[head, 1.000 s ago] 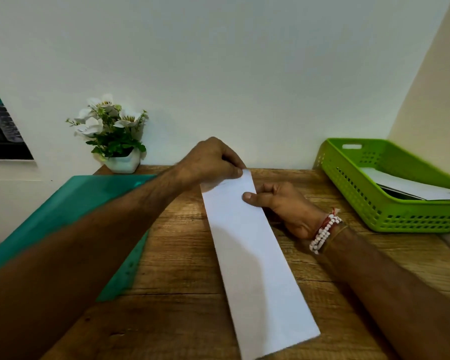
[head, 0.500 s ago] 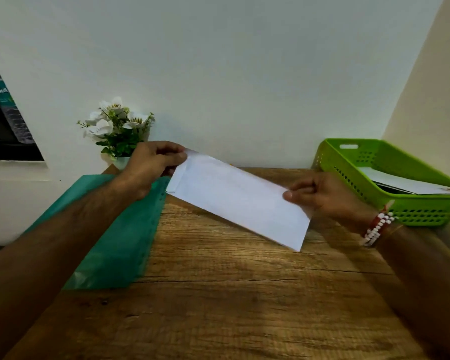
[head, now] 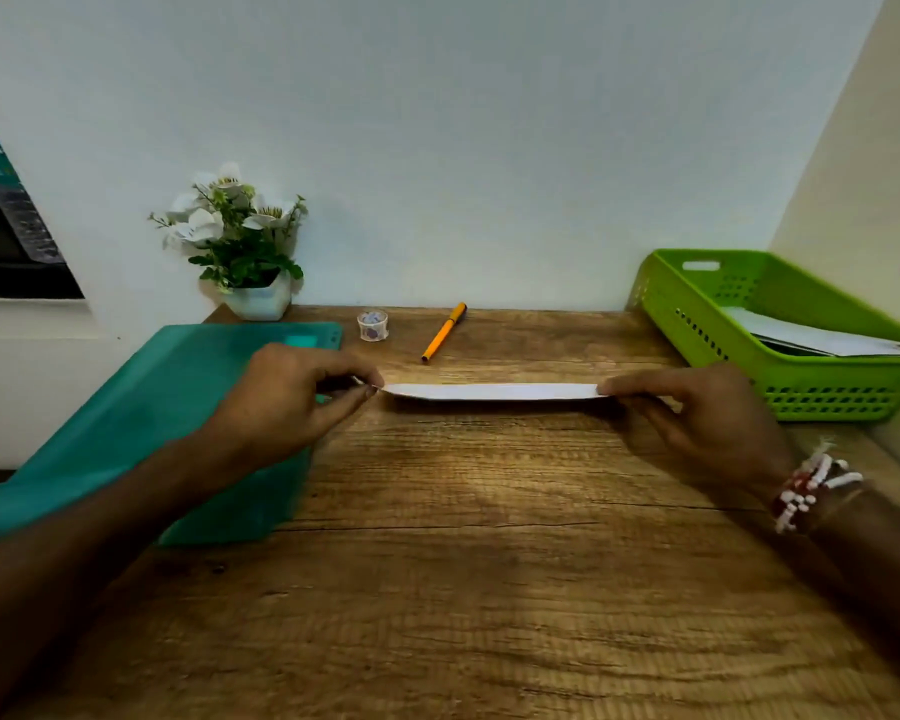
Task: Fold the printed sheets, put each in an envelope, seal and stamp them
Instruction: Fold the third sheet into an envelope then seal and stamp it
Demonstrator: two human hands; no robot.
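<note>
While the left hand (head: pixel 287 402) pinches one end and the right hand (head: pixel 697 423) pinches the other, the white envelope (head: pixel 494 391) is held level and nearly edge-on over the wooden table (head: pixel 463 589). It sits between a teal folder (head: pixel 178 397) and a green basket (head: pixel 827 387) holding papers. Behind it lie an orange pen (head: pixel 444 332) and a small clear tub (head: pixel 372 325), with a potted plant (head: pixel 240 241) by the wall.

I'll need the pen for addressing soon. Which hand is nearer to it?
Left. The left hand pinches one end of the envelope just left of the pen's near end; the right hand pinches the other end, well to the pen's right.
</note>
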